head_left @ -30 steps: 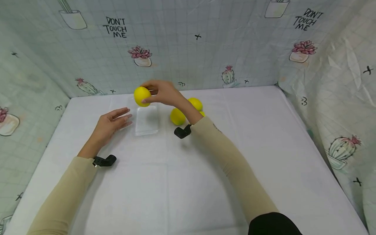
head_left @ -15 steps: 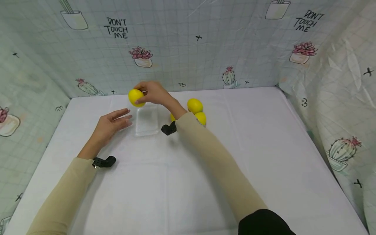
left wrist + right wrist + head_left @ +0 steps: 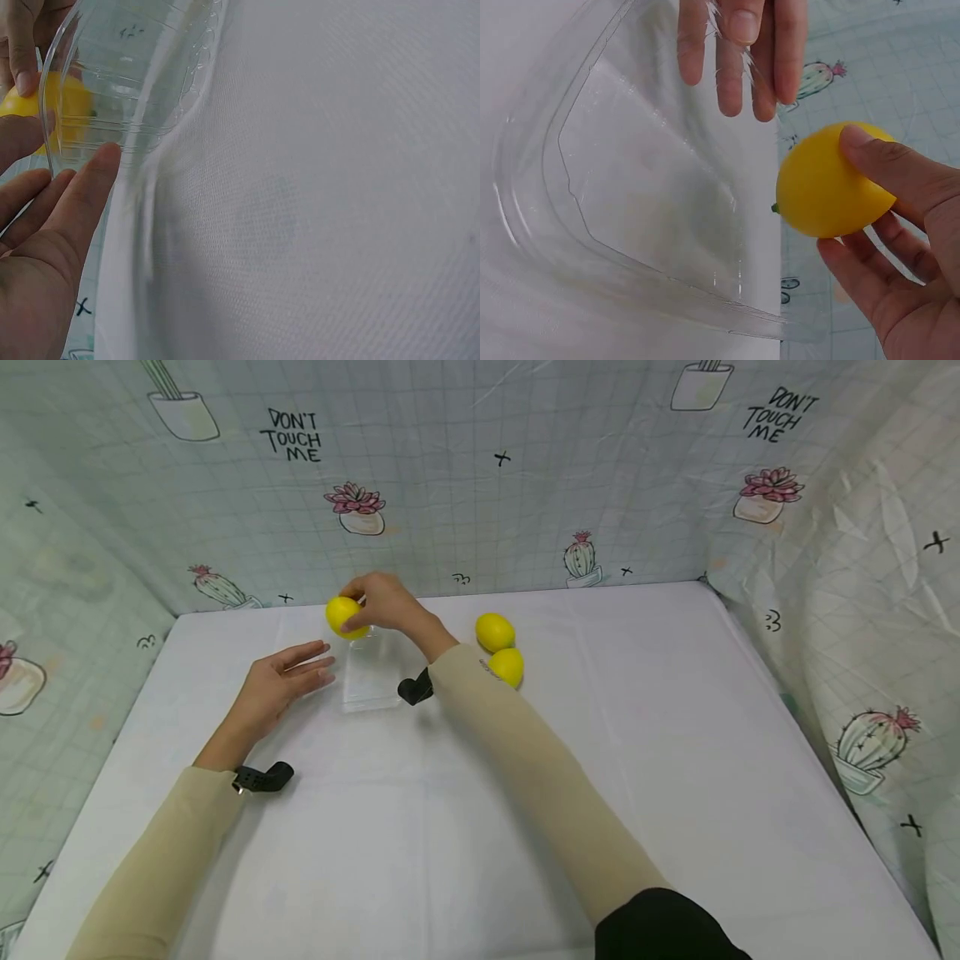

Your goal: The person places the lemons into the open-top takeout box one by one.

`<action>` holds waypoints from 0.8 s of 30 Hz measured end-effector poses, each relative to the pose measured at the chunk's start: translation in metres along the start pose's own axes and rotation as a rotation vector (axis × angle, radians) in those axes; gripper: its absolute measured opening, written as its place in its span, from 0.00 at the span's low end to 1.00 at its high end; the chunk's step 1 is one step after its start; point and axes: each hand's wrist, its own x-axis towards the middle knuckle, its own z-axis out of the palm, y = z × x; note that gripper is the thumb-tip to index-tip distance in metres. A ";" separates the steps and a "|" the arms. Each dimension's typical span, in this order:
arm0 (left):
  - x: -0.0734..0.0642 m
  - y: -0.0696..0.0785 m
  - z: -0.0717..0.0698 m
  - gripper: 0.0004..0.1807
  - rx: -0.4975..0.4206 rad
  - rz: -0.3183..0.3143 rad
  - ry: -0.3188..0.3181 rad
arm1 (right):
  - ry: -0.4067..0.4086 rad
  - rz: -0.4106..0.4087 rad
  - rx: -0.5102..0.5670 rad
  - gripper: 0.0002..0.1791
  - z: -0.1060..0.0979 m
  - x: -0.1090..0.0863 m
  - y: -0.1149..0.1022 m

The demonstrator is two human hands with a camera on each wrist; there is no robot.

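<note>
My right hand [image 3: 386, 606] pinches a yellow lemon [image 3: 344, 617] between thumb and fingers, above the far left end of a clear plastic box [image 3: 371, 681]. In the right wrist view the lemon [image 3: 832, 180] shows a small green tip, and the box [image 3: 652, 172] gapes upward. Close to the box's left side is my left hand [image 3: 281, 685], its fingers extended and holding nothing. The left wrist view puts those fingers [image 3: 90, 180] right by the box's clear wall [image 3: 135, 82]; whether they touch it I cannot tell.
Two more lemons, a far one [image 3: 495, 632] and a nearer one [image 3: 507, 667] partly behind the right sleeve [image 3: 540, 777], lie right of the box. A white cloth [image 3: 420, 860] covers the table. Printed curtains [image 3: 465, 485] stand at the back and sides.
My right hand has carried the lemon a little left and lower over the box. Its forearm now covers a lemon seen earlier beside the box. The left hand stays nearly still.
</note>
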 end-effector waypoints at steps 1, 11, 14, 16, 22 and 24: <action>0.000 0.000 0.000 0.37 0.000 0.001 -0.001 | -0.002 0.003 -0.021 0.31 0.001 0.001 0.000; 0.001 0.001 0.001 0.37 -0.014 0.002 -0.014 | -0.050 0.007 -0.306 0.30 0.015 0.008 0.000; 0.001 0.003 0.001 0.37 0.002 -0.006 -0.011 | -0.066 0.045 -0.289 0.30 0.019 0.009 -0.002; 0.000 0.003 0.002 0.37 0.014 -0.005 -0.008 | -0.065 0.063 -0.271 0.29 0.020 0.009 -0.004; -0.001 0.004 0.002 0.36 0.029 -0.001 -0.009 | -0.057 0.067 -0.262 0.27 0.020 0.007 -0.009; 0.000 0.003 0.001 0.36 0.035 -0.003 -0.010 | -0.057 0.070 -0.255 0.28 0.020 0.006 -0.010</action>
